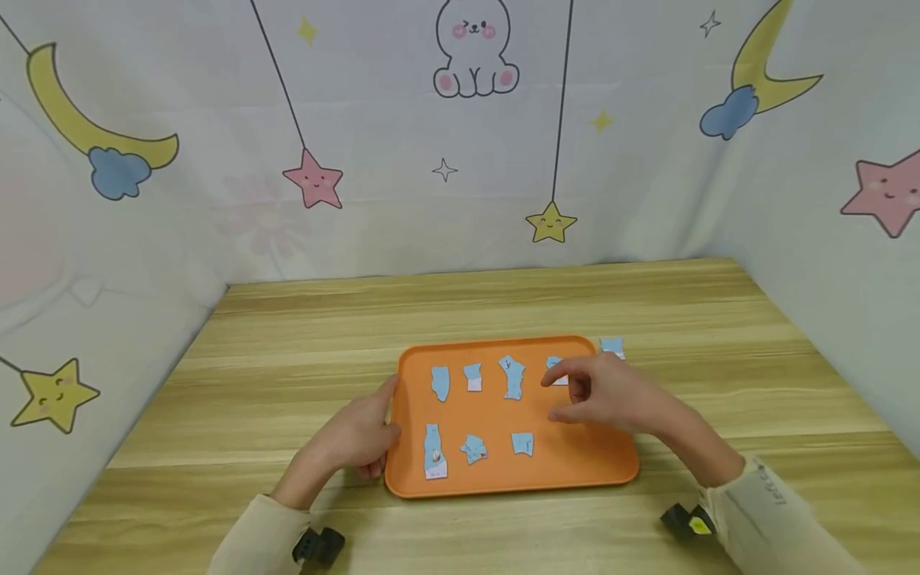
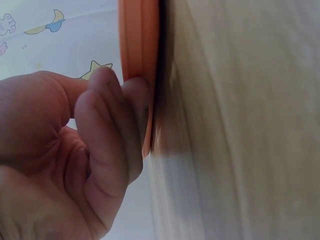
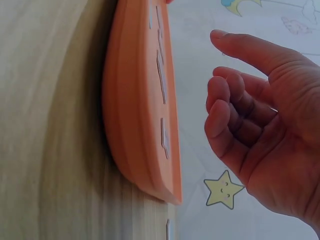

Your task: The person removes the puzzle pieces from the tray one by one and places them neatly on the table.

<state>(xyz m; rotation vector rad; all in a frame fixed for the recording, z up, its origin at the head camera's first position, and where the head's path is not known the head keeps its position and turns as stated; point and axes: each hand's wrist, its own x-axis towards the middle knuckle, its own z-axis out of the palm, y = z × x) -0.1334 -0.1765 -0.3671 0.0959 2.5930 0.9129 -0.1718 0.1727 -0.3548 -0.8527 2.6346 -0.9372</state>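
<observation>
An orange tray (image 1: 460, 415) lies on the table, bearing several flat, irregular light-blue pieces with printed details, like puzzle pieces. My left hand (image 1: 362, 431) holds the tray by its left edge; in the left wrist view, curled fingers (image 2: 107, 135) meet its outer side. Over the tray's right part hovers my right hand (image 1: 611, 391), thumb and index finger apart, the others bent, nothing between them. It partly covers a blue-and-white piece (image 1: 553, 371) in the back row. The right wrist view shows the same right hand (image 3: 260, 120) above the tray's rim.
Another light-blue piece (image 1: 612, 346) lies off the tray, by its back right corner. The wooden table (image 1: 287, 343) ends at a fabric backdrop (image 1: 388, 231) printed with stars and moons, which also rises at both sides. Each wrist wears a small black device.
</observation>
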